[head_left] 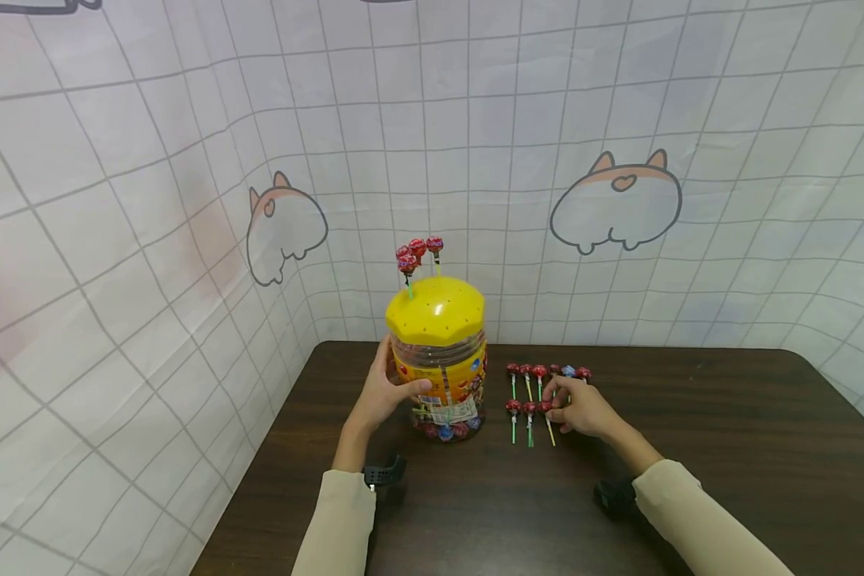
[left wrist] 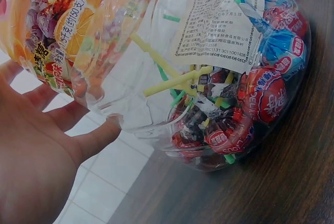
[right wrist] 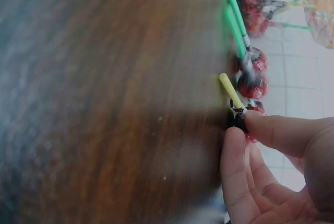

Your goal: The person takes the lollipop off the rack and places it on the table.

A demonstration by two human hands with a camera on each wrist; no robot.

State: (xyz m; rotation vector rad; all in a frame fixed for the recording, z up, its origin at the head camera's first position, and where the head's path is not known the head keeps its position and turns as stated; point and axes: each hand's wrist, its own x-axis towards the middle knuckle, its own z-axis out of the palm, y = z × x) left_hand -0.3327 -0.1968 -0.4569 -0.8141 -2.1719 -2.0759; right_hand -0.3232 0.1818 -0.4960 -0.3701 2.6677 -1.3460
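A clear candy jar [head_left: 468, 364] with a yellow lid [head_left: 439, 316] stands upright on the table. My left hand [head_left: 385, 392] holds its left side, thumb across the front label; in the left wrist view, lollipops [left wrist: 266, 93] fill the jar's bottom. Several red lollipops [head_left: 407, 264] stand up from holes in the lid. On the table right of the jar, lollipops lie in two rows. My right hand [head_left: 583, 408] pinches a yellow-stick lollipop [right wrist: 231, 91] at the right end of the near row, between thumb and index finger. The fingers partly hide the far row.
The dark wooden table [head_left: 475, 504] ends at a white grid-pattern cloth [head_left: 518, 200] at the back and left. Two green-stick lollipops [head_left: 522, 408] lie just left of the pinched one. A far row of lollipops [head_left: 526, 371] lies behind, one of them with a blue wrapper.
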